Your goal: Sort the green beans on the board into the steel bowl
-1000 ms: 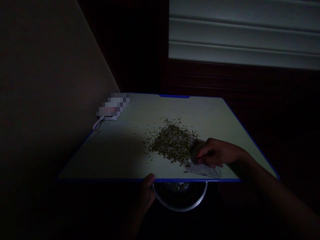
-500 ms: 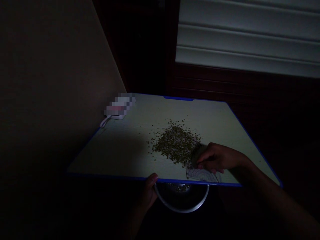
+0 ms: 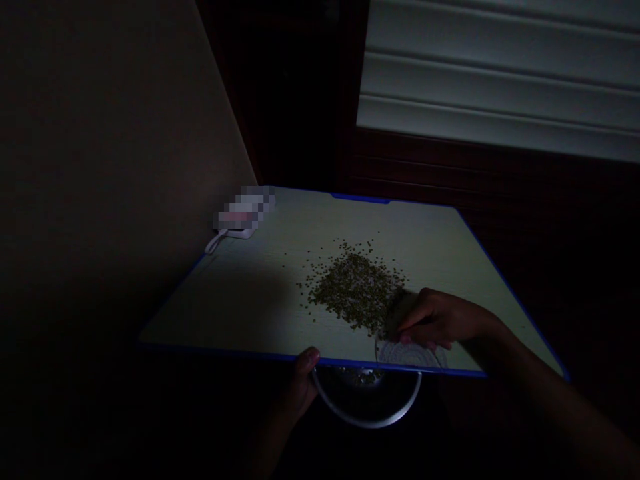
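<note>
A pile of small greenish-brown seeds or grains (image 3: pixel 353 283) is spread on a pale, blue-edged tabletop (image 3: pixel 425 240). My right hand (image 3: pixel 437 320) is at the pile's lower right, fingers closed and pointing down; whatever they pinch is hidden. Beneath it, near the front edge, lies a patch with a curved ring pattern (image 3: pixel 407 355). Below that edge is a round metal-rimmed bowl (image 3: pixel 373 425) with some of the same grains inside. My left hand (image 3: pixel 300 387) grips the bowl's left side, its thumb lying over the table edge; its other fingers are hidden.
A blurred-out white object with a strap (image 3: pixel 245 213), perhaps a phone, lies at the table's back left corner. A plain wall or panel (image 3: pixel 125 133) rises on the left. Dark wood and pale horizontal slats (image 3: pixel 490 80) stand behind. The room is very dim.
The whole view has shifted slightly right. My right hand has hardly moved against the pile, its fingers still closed. My left hand stays at the bowl.
</note>
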A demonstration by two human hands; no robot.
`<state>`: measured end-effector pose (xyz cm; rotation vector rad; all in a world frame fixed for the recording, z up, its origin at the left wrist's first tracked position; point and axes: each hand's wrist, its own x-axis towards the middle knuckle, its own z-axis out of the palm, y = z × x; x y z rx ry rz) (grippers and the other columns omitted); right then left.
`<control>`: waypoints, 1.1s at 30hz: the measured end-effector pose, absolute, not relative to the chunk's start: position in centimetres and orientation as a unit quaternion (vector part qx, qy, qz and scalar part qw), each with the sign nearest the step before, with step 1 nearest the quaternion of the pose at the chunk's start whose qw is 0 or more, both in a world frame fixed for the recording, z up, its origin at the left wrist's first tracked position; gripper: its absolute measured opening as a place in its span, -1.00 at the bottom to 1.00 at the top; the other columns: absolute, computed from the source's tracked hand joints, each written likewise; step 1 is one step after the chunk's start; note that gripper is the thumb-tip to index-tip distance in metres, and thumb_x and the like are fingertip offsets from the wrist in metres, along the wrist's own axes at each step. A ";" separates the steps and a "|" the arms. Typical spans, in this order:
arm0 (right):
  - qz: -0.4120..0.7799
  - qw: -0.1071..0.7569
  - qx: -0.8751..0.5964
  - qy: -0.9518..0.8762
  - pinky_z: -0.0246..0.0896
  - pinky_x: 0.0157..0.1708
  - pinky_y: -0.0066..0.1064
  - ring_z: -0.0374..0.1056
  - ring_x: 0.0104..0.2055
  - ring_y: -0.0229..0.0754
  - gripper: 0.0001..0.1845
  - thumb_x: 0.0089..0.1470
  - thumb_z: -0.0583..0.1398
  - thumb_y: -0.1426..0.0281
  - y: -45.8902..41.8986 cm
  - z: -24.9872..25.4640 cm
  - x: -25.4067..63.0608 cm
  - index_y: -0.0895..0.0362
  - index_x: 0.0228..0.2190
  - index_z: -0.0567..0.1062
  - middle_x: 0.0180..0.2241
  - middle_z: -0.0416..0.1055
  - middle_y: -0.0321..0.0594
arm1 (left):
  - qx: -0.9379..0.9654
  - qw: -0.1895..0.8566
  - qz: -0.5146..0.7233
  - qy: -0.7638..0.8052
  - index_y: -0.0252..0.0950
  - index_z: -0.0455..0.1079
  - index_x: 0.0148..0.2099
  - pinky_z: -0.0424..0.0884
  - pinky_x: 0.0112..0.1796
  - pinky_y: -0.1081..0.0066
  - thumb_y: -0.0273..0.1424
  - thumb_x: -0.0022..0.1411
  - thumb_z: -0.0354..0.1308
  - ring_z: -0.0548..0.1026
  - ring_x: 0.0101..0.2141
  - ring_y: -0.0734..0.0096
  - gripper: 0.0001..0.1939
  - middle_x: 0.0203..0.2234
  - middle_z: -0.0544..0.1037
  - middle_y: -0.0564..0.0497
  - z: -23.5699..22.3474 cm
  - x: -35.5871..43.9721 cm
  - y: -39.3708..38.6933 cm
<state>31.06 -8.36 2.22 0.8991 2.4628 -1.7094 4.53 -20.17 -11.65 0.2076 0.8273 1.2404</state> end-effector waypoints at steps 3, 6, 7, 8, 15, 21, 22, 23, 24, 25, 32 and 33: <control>-0.550 -0.002 0.298 0.780 0.00 -0.80 -0.67 0.10 -0.76 -0.48 -0.71 0.20 0.20 0.29 -8.3 2.0 31.3 0.28 -0.33 0.61 -0.70 0.31 -0.38 | 0.100 0.734 0.557 0.375 -0.31 0.52 -0.53 0.40 -0.08 0.07 -0.24 -0.07 0.32 0.56 -0.19 -0.10 -0.78 -0.57 0.63 -0.10 -11.7 4.5 -20.2; -0.556 -0.015 0.305 0.773 -0.01 -0.81 -0.68 0.08 -0.78 -0.48 -0.75 0.20 0.19 0.33 -8.3 1.7 31.5 0.27 -0.31 0.59 -0.70 0.31 -0.41 | 0.100 0.732 0.556 0.382 -0.32 0.55 -0.50 0.40 -0.08 0.07 -0.24 -0.07 0.33 0.57 -0.20 -0.10 -0.78 -0.57 0.63 -0.10 -11.6 4.5 -20.2; -0.557 -0.019 0.308 0.771 -0.01 -0.81 -0.68 0.07 -0.78 -0.48 -0.76 0.20 0.18 0.34 -8.2 1.6 31.6 0.26 -0.31 0.58 -0.71 0.30 -0.42 | 0.100 0.729 0.557 0.385 -0.32 0.54 -0.52 0.41 -0.09 0.08 -0.25 -0.09 0.34 0.57 -0.23 -0.09 -0.79 -0.60 0.62 -0.09 -11.6 4.5 -20.1; -0.558 -0.023 0.310 0.769 -0.01 -0.81 -0.68 0.07 -0.78 -0.48 -0.77 0.19 0.18 0.35 -8.2 1.6 31.6 0.26 -0.31 0.58 -0.71 0.30 -0.43 | 0.098 0.725 0.560 0.389 -0.30 0.51 -0.56 0.41 -0.11 0.09 -0.27 -0.11 0.35 0.58 -0.26 -0.06 -0.80 -0.63 0.60 -0.07 -11.6 4.5 -20.1; -0.559 -0.028 0.332 0.760 -0.02 -0.81 -0.68 0.07 -0.79 -0.49 -0.73 0.18 0.20 0.29 -8.4 1.9 31.2 0.27 -0.30 0.56 -0.70 0.29 -0.44 | 0.094 0.722 0.566 0.387 -0.30 0.48 -0.59 0.42 -0.09 0.07 -0.28 -0.13 0.36 0.58 -0.24 -0.09 -0.80 -0.65 0.59 -0.06 -10.9 4.7 -20.2; -0.540 -0.025 0.337 0.771 -0.02 -0.81 -0.67 0.09 -0.79 -0.48 -0.71 0.18 0.21 0.25 -8.4 1.8 30.8 0.23 -0.39 0.55 -0.70 0.29 -0.44 | 0.105 0.725 0.566 0.378 -0.28 0.46 -0.58 0.39 -0.05 0.03 -0.25 -0.10 0.34 0.57 -0.18 -0.14 -0.77 -0.60 0.61 -0.09 -11.3 4.6 -20.1; -0.538 -0.026 0.340 0.771 -0.03 -0.81 -0.67 0.09 -0.79 -0.48 -0.71 0.18 0.21 0.24 -8.4 1.8 30.8 0.23 -0.39 0.54 -0.70 0.29 -0.45 | 0.107 0.723 0.567 0.381 -0.28 0.45 -0.58 0.39 -0.05 0.03 -0.25 -0.10 0.34 0.57 -0.19 -0.13 -0.78 -0.61 0.60 -0.07 -11.5 4.6 -20.2; -0.536 -0.026 0.345 0.770 -0.03 -0.81 -0.67 0.09 -0.79 -0.48 -0.70 0.18 0.21 0.23 -8.4 1.8 30.8 0.23 -0.40 0.54 -0.71 0.29 -0.45 | 0.109 0.722 0.567 0.382 -0.28 0.45 -0.57 0.39 -0.05 0.04 -0.26 -0.09 0.34 0.57 -0.20 -0.11 -0.78 -0.62 0.59 -0.06 -11.6 4.6 -20.2; -0.535 -0.027 0.349 0.769 -0.04 -0.81 -0.67 0.09 -0.79 -0.48 -0.69 0.18 0.21 0.22 -8.4 1.8 30.7 0.22 -0.42 0.53 -0.72 0.29 -0.45 | 0.110 0.722 0.566 0.382 -0.28 0.45 -0.56 0.39 -0.06 0.04 -0.25 -0.09 0.34 0.57 -0.21 -0.10 -0.78 -0.63 0.59 -0.05 -11.7 4.5 -20.2; -0.533 -0.028 0.353 0.769 -0.05 -0.82 -0.67 0.09 -0.80 -0.47 -0.68 0.18 0.21 0.21 -8.4 1.8 30.7 0.22 -0.44 0.51 -0.73 0.29 -0.45 | 0.110 0.724 0.565 0.380 -0.28 0.45 -0.56 0.39 -0.07 0.05 -0.25 -0.09 0.35 0.57 -0.21 -0.09 -0.77 -0.62 0.59 -0.05 -11.8 4.5 -20.2; -0.505 -0.033 0.371 0.778 -0.06 -0.82 -0.65 0.08 -0.81 -0.47 -0.64 0.18 0.19 0.16 -8.4 1.9 30.3 0.20 -0.47 0.50 -0.74 0.29 -0.45 | 0.120 0.723 0.561 0.384 -0.29 0.41 -0.58 0.40 -0.13 0.11 -0.25 -0.07 0.34 0.56 -0.29 0.01 -0.75 -0.63 0.55 -0.02 -11.9 4.4 -20.3; -0.503 -0.030 0.375 0.778 -0.06 -0.82 -0.65 0.08 -0.81 -0.46 -0.63 0.18 0.19 0.16 -8.4 1.9 30.3 0.20 -0.46 0.50 -0.74 0.29 -0.45 | 0.119 0.720 0.562 0.390 -0.29 0.41 -0.58 0.40 -0.16 0.12 -0.26 -0.08 0.34 0.55 -0.33 0.04 -0.75 -0.65 0.54 -0.01 -12.0 4.4 -20.2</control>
